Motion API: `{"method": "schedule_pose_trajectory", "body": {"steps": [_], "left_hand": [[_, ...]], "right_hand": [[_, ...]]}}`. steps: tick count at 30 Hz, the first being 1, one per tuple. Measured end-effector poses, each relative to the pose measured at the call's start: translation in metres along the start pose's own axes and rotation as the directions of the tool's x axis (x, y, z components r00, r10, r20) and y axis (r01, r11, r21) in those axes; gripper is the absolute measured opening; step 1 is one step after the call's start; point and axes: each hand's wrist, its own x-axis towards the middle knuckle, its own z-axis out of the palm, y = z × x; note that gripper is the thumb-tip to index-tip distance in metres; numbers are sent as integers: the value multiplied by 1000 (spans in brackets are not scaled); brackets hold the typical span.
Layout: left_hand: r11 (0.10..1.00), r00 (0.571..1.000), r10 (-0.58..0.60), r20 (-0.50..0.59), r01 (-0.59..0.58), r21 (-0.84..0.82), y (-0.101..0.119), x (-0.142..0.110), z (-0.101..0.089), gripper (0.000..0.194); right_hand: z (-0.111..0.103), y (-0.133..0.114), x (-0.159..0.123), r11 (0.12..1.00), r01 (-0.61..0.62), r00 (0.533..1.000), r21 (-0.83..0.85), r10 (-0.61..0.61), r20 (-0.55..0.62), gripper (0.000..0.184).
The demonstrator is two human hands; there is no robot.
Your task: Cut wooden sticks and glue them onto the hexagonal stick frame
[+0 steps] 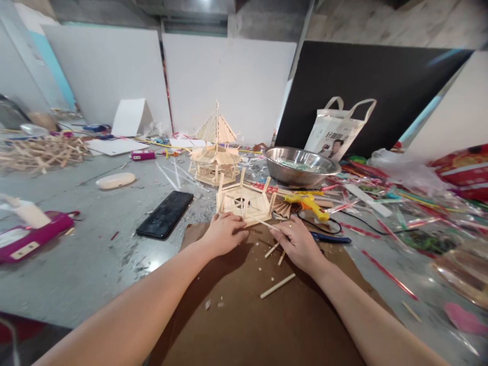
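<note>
On the near left edge of a polygonal wooden-stick frame (227, 195) rests my left hand (225, 234), its fingers curled against the rim. The frame has several short upright posts. My right hand (298, 243) pinches a thin wooden stick (264, 221), whose far end reaches the frame's front side. Below the right hand, two short sticks stick out, and a loose wooden stick (277, 286) lies on the brown board (236, 320). Behind the frame stands a tiered pagoda model (215, 161) made of similar sticks. The fingertips of my left hand are partly hidden.
A yellow glue gun (311, 204) with a black cord and a blue-handled tool (331, 238) lie right of the frame. Behind are a steel bowl (303, 166) and tote bag (330, 129). Leftward lie a black phone (165, 214) and purple power strip (41, 236). Plastic scraps cover the right.
</note>
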Motion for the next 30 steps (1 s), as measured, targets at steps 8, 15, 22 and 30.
{"method": "schedule_pose_trajectory", "body": {"steps": [8, 15, 22, 30], "left_hand": [[996, 1000, -27, -8, 26, -83, 1, 2, -3, 34], [992, 999, -21, 25, 24, -127, 2, -1, -9, 32], [989, 999, 12, 32, -7, -149, 4, -5, -17, 30], [995, 996, 33, 82, -25, -98, 3, -7, -17, 29]], "right_hand": [[1, 2, 0, 1000, 5, 999, 8, -4, -35, 25], [0, 2, -1, 1000, -2, 999, -13, 2, -39, 26], [0, 1, -1, 1000, 2, 998, -5, -3, -61, 27], [-1, 1, 0, 1000, -2, 998, 8, 3, -61, 23]]}}
